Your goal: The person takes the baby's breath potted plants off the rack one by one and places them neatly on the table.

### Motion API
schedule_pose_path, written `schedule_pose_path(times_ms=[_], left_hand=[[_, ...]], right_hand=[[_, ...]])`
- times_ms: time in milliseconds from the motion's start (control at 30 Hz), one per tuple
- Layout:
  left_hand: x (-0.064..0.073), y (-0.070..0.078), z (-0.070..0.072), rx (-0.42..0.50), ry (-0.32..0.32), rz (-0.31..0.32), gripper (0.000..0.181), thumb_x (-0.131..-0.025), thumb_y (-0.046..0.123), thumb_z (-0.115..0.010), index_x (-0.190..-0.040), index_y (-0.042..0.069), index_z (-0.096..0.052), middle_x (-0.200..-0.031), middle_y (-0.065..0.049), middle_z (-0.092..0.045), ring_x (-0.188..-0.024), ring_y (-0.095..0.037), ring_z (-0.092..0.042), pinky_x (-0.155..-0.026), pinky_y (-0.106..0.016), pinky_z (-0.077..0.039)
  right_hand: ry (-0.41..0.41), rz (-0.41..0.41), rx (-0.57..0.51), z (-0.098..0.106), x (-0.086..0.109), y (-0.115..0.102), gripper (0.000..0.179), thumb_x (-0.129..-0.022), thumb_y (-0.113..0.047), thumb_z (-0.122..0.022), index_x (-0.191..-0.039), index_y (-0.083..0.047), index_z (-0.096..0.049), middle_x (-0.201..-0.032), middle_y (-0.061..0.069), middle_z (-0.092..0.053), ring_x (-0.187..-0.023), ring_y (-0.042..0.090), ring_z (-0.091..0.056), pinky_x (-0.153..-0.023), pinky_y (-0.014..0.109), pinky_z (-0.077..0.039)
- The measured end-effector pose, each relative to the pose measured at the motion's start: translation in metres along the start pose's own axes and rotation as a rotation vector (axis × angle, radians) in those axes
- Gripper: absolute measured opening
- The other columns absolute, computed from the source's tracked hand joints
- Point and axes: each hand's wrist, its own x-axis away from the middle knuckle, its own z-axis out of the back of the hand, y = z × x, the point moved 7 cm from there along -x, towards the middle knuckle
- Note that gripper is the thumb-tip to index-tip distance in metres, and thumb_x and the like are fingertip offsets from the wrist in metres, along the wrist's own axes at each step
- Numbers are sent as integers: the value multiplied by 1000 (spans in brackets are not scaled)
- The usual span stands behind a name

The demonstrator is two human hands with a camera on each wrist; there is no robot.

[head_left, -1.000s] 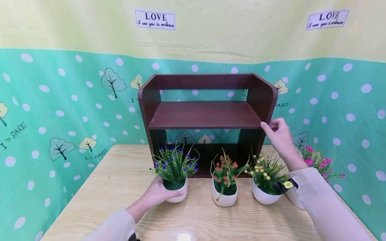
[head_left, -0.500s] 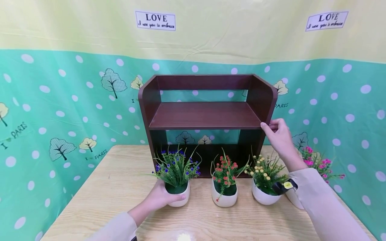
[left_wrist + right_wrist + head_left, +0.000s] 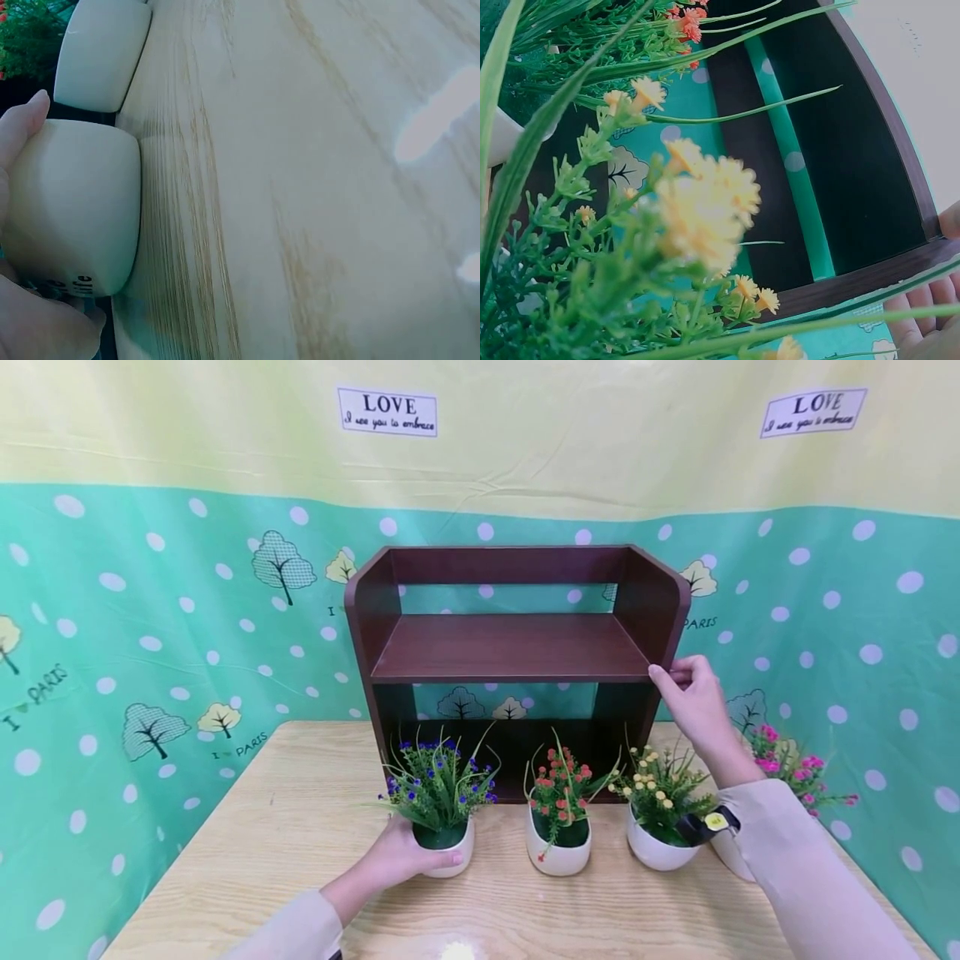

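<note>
My left hand holds a white pot of blue artificial flowers, thumb across its front and fingers round the left side. In the left wrist view, dark lettering marks this white pot, which stands on or very near the table. With the right hand I pinch the front edge of the right side panel of a dark brown two-tier shelf. The right wrist view has the thumb at one face of that panel and the fingers at the other.
To the right of the blue flowers stand white pots of red flowers, yellow flowers and, partly behind my right arm, pink flowers. The wooden table reaches back to a patterned curtain.
My left hand and the pot of blue flowers have shifted slightly to the right and towards me. The right hand keeps its place on the shelf.
</note>
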Motion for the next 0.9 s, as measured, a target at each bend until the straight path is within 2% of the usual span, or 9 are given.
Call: schedule_pose_path(times_ms=[233, 433, 633, 900], left_hand=[[1, 1, 1, 18, -22, 4, 91, -56, 42, -84, -132, 18, -40, -122, -7, -52, -110, -25, -50, -95, -51, -34], [0, 3, 4, 56, -62, 30, 85, -61, 40, -82, -133, 17, -42, -126, -9, -51, -114, -29, -48, -98, -54, -30], [2, -2, 9, 93, -19, 114, 91, -60, 42, -82, -135, 14, -38, -132, -12, -46, -121, -31, -41, -101, -52, -26], [1, -5, 14, 162, 20, 168, 94, -60, 39, -83, -137, 16, -35, -137, -11, -40, -129, -31, -31, -104, -50, -20]], right_hand=[[3, -1, -3, 0, 0, 0, 62, -88, -51, -49, -120, 1, -37, -107, 14, -46, -91, 23, -44, -70, 32, -39], [11, 3, -1, 0, 0, 0, 62, -88, -51, -49, -119, 1, -38, -107, 14, -46, -91, 22, -44, -70, 32, -39], [17, 5, 1, 0, 1, 1, 60, -88, -49, -49, -118, 1, -38, -105, 14, -46, -89, 22, -44, -68, 31, -39], [22, 4, -2, 1, 0, 1, 60, -88, -50, -49, -118, 1, -38, -105, 14, -47, -89, 22, -44, -68, 31, -39]])
